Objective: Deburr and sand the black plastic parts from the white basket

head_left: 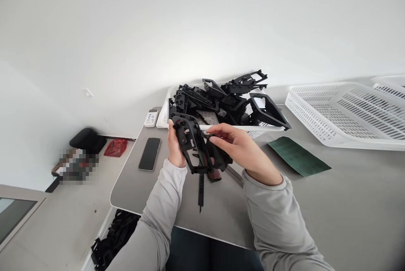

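My left hand grips a black plastic trim piece by its left edge, holding it tilted above the table. The piece has a frame-like opening and small metal clips on its inner face. At its right side my right hand is closed, thumb and fingers pinched together at the edge. What sits in that pinch is too small to make out. Beneath the piece lie a thin black strip and a dark reddish-brown item, both partly hidden.
A white basket of black plastic parts stands at the back. Right of it are a white basket and a green sheet. A phone and a white device lie left. Another basket of black parts sits below the table edge.
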A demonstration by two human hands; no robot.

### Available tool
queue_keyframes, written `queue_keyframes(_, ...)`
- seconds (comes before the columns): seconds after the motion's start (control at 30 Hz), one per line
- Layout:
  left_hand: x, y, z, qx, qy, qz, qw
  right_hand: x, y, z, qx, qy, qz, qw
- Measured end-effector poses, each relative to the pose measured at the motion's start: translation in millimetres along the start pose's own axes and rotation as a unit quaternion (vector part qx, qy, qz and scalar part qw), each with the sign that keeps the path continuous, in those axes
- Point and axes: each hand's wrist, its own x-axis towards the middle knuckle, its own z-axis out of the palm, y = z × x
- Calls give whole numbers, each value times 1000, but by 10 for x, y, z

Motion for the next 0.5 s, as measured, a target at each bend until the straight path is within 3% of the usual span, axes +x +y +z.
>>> queue_keyframes(0.17,-217,-76,-373,56,41,-36,997,-120,268,352,14,-49,34,998)
queue_keyframes(0.37,-381,-306,-754,80,113,-95,986,-666,702,493,-54,-70,94,992)
queue_keyframes(0.5,-429,-447,-825,73,115,-114,984,-898,976,592,72,22,171,982)
